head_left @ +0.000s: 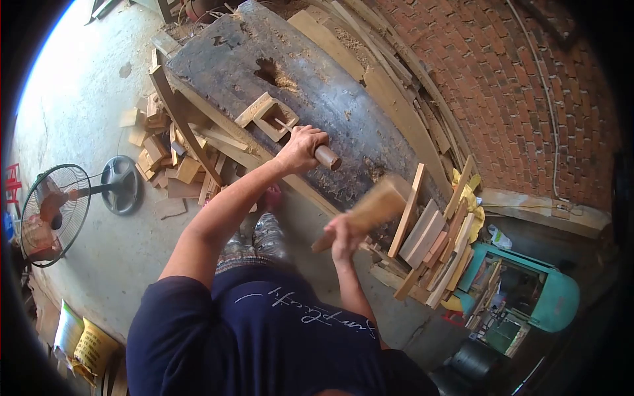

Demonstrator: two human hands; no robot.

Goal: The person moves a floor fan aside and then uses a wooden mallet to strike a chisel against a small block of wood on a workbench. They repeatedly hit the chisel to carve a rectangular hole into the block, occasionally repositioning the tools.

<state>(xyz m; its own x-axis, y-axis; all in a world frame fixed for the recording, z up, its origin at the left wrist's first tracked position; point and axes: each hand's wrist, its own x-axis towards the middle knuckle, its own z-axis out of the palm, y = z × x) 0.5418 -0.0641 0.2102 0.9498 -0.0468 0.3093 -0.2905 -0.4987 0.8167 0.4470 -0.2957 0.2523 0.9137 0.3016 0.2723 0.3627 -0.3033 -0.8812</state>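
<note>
My left hand (302, 149) is wrapped around the wooden handle of a chisel (327, 158). The chisel's thin blade reaches into the square hollow of a small wooden block (271, 131), which lies on the dark, worn workbench (323, 86). A strip of wood (255, 109) sits against the block's far side. To the right and nearer my body, my right hand (341, 239) grips a wooden mallet (380, 203), blurred by motion and apart from the chisel.
Wood offcuts (162, 155) are heaped on the floor left of the bench. A standing fan (56, 214) is farther left. Stacked boards (436, 247) rise at the bench's right end, near a green machine (555, 300). A brick wall (502, 99) stands behind.
</note>
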